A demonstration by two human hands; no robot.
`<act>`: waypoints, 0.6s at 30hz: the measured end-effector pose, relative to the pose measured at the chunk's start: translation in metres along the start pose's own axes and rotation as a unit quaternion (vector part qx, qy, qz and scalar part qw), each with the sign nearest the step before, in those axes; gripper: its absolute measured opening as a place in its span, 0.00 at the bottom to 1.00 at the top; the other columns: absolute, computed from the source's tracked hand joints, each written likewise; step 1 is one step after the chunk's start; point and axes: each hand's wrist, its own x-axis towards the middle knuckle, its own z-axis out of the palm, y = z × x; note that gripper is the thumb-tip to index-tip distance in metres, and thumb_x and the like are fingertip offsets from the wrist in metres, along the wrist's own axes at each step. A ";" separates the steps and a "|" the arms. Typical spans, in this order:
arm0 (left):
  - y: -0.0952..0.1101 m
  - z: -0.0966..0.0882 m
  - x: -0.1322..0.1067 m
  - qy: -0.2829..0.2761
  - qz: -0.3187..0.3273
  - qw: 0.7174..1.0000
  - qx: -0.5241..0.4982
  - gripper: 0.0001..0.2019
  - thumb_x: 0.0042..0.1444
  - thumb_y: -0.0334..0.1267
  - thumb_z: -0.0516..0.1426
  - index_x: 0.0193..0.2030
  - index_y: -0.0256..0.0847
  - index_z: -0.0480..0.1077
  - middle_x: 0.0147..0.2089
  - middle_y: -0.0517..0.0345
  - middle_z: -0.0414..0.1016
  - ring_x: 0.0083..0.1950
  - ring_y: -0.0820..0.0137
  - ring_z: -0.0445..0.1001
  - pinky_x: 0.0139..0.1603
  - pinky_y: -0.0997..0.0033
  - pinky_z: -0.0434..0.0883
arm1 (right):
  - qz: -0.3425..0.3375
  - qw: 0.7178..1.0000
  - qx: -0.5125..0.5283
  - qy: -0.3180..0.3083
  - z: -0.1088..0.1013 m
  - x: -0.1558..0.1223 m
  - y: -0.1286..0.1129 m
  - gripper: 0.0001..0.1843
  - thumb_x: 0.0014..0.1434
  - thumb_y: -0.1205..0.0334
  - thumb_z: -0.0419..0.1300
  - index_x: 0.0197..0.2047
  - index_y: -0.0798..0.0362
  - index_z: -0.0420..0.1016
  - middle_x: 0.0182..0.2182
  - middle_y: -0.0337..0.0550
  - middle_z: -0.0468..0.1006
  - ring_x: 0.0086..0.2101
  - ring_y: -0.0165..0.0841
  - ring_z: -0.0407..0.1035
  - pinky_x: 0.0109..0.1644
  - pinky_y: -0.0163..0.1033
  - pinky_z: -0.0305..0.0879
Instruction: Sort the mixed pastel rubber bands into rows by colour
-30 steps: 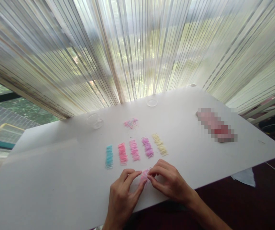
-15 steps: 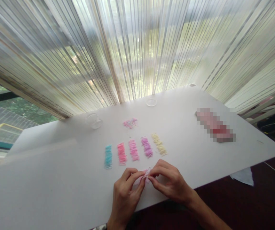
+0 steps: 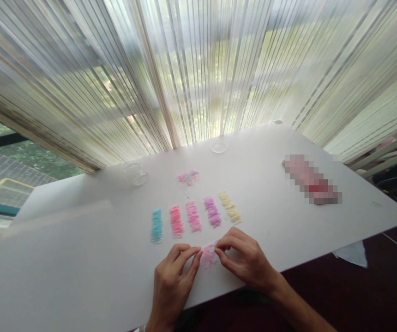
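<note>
On the white table (image 3: 81, 258) lie five short rows of coloured paper clips: blue (image 3: 157, 225), red-pink (image 3: 176, 221), pink (image 3: 193, 216), purple (image 3: 213, 211) and yellow (image 3: 230, 207). A small pale pink bunch of clips (image 3: 207, 256) lies near the front edge between my hands. My left hand (image 3: 172, 281) touches its left side with pinched fingertips. My right hand (image 3: 243, 260) pinches its right side. A loose mixed pile of clips (image 3: 188, 176) lies behind the rows.
A clear round container (image 3: 135, 174) and a clear lid (image 3: 218, 147) stand near the back edge by the striped curtain. A blurred pink object (image 3: 311, 180) lies at the right. The table's front edge runs just below my hands.
My left hand has slid a little left and down, away from my right hand. The pale pink bunch between the fingertips now shows more and looks spread out.
</note>
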 end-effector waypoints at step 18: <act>-0.030 -0.024 -0.003 0.038 -0.010 0.982 0.185 0.12 0.71 0.44 0.54 0.45 0.44 0.79 0.41 0.60 0.81 0.37 0.72 0.82 0.38 0.76 0.75 | 0.004 1.000 -0.011 0.003 0.001 0.000 0.002 0.05 0.66 0.69 0.61 0.38 0.50 0.75 0.29 0.39 0.75 0.32 0.31 0.70 0.37 0.35 0.68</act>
